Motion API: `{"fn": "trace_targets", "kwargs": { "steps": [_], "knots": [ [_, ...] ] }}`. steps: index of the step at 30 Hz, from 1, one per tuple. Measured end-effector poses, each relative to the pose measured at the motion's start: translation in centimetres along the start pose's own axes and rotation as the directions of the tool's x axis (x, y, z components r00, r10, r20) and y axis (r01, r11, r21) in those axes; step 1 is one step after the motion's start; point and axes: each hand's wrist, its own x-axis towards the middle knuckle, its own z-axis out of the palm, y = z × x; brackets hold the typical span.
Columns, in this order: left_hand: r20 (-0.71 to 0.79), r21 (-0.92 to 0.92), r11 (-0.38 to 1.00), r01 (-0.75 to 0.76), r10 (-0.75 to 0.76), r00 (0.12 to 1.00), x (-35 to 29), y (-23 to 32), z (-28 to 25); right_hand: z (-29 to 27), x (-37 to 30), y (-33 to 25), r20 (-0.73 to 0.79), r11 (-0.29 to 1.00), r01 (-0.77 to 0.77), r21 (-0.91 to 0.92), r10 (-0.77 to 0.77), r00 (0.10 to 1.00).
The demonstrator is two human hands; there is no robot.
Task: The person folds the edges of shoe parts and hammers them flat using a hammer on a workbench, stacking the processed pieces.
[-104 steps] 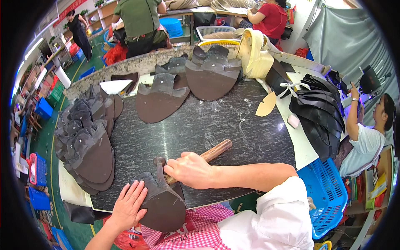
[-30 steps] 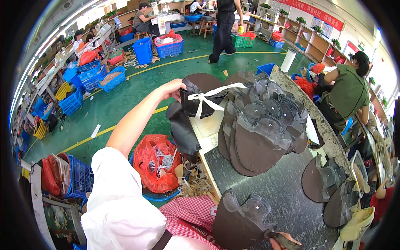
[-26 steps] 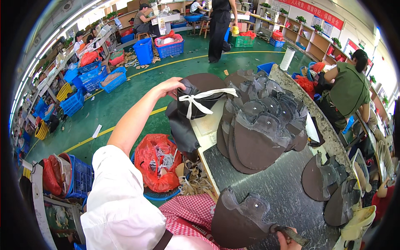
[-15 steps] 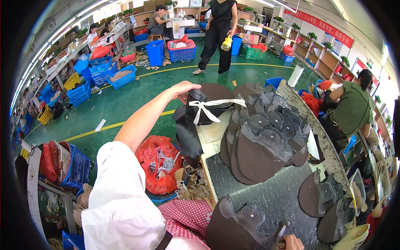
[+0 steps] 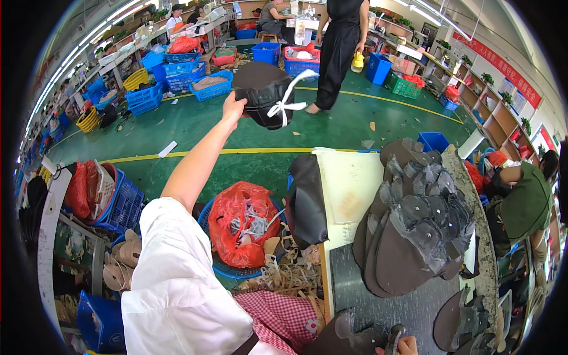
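Note:
Stretched out ahead over the floor, my left hand (image 5: 233,109) grips a bundle of dark pieces (image 5: 260,94), brown and rounded on top and black at the side. A white strip tied in a bow (image 5: 287,106) goes round the bundle. At the lower edge, my right hand (image 5: 406,347) is closed round a short tool with a dark rounded end (image 5: 396,332); its kind is unclear. Beside that hand lies a brown flat piece with a grey translucent edge (image 5: 343,337). A large pile of similar pieces (image 5: 408,254) covers the middle of the worktable (image 5: 367,305).
A black sheet (image 5: 306,198) drapes over the table's left corner by a pale board (image 5: 349,183). Left of the table stands a blue basket with a red bag of scraps (image 5: 242,222). A person in black (image 5: 340,59) stands ahead; another in green (image 5: 523,201) bends at right.
My left hand has lifted the tied bundle off the table corner and carried it forward and left over the floor. The view has shifted; my right hand stays low with the tool.

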Motion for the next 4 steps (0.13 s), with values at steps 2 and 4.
{"fn": "trace_targets", "kwargs": {
  "steps": [2,4],
  "knots": [
    [-0.115,-0.057,0.997,0.043,-0.049,0.992,1.2,-1.3,-0.9,-0.7,-0.4,-1.4,-0.149,0.993,0.107,0.058,-0.097,0.984],
    [-0.14,-0.045,0.998,0.043,-0.048,0.989,2.2,-2.3,-0.6,-1.0,-0.7,-2.8,-0.068,0.942,-0.113,0.315,0.141,0.988]
  ]
}}
